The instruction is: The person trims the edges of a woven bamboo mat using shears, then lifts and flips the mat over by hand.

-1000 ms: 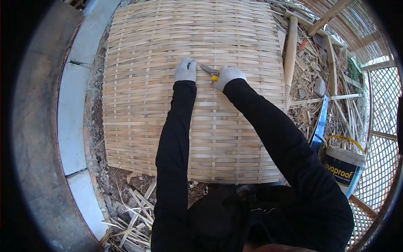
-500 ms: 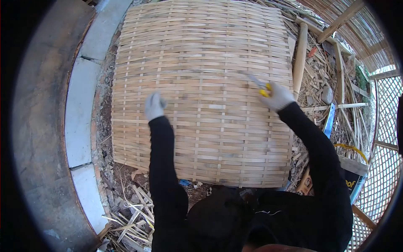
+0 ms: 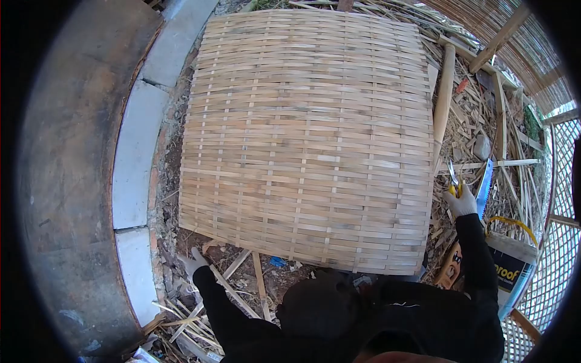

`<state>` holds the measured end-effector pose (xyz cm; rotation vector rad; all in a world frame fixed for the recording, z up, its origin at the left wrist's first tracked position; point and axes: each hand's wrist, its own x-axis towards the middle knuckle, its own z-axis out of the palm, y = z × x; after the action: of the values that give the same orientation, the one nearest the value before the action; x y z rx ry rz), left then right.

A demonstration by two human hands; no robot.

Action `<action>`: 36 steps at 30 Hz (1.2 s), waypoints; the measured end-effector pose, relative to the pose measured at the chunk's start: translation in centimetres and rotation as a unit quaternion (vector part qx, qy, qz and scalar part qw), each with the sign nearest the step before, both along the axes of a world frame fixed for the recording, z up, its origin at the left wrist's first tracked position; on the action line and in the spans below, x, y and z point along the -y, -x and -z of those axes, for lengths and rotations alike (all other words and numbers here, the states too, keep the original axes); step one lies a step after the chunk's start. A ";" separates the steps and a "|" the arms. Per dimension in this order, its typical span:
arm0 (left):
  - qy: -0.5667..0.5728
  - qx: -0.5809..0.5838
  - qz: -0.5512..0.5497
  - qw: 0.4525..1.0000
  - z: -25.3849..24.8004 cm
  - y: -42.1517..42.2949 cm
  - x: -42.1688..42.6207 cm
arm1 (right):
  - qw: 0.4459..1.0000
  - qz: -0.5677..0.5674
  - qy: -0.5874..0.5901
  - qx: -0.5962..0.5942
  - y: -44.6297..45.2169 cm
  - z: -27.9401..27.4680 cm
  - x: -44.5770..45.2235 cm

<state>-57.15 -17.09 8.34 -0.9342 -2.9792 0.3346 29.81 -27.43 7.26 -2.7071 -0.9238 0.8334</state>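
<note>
A large woven bamboo panel [image 3: 308,133] lies flat in the middle of the view. Off its lower left corner is my left hand [image 3: 193,261], gloved, with fingers apart and nothing visible in it, over the littered ground. To the right of the panel, my gloved right hand [image 3: 461,201] is closed around the yellow handles of pruning shears [image 3: 454,178], whose blades point up and away from me. A blue saw [image 3: 485,187] lies just right of that hand.
A bucket [image 3: 511,266] with a yellow handle stands at the lower right, near a lattice screen [image 3: 563,254]. Pale blocks [image 3: 139,154] edge the left side. Bamboo scraps [image 3: 193,333] litter the lower left. A pole [image 3: 445,97] lies along the panel's right edge.
Both hands have left the panel: my left hand moved down and left, my right hand moved down and right with the shears. The panel appears shifted right in view.
</note>
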 end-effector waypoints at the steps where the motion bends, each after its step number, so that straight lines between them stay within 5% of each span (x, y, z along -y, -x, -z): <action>1: -0.008 -0.019 0.022 1.000 -0.6 -2.4 0.0 | 1.000 0.001 0.004 0.021 -0.1 0.3 0.3; 10: -0.019 0.005 0.183 0.983 1.1 -13.2 0.4 | 0.987 -0.063 0.022 0.144 -0.5 2.6 2.1; 17: -0.243 0.053 0.281 0.927 4.9 -16.5 4.5 | 0.968 -0.132 -0.042 0.208 0.8 2.1 2.9; 21: -0.275 0.236 0.123 0.924 3.4 -21.7 5.5 | 0.956 -0.172 -0.156 0.180 3.6 -0.3 1.6; 22: -0.402 0.328 0.103 0.849 8.9 -19.5 6.8 | 0.954 -0.177 -0.180 0.161 4.0 0.2 1.6; 23: -0.404 0.344 0.064 0.845 9.6 -19.7 6.8 | 0.951 -0.182 -0.204 0.142 4.6 0.4 1.6; 27: -0.411 0.455 -0.113 0.782 8.9 -21.3 6.0 | 0.983 -0.087 -0.141 -0.083 8.5 -1.3 1.2; 31: -0.457 0.588 -0.259 0.615 10.2 -20.1 5.3 | 0.969 -0.093 -0.170 -0.154 8.7 2.3 3.1; 36: -0.416 0.595 -0.309 0.614 8.5 -21.0 4.4 | 0.931 0.049 -0.132 -0.338 7.7 4.8 3.4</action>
<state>-36.14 -21.47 -0.14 0.2211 -3.3711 -2.3714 22.15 -30.80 2.50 -1.9855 -0.6670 1.3732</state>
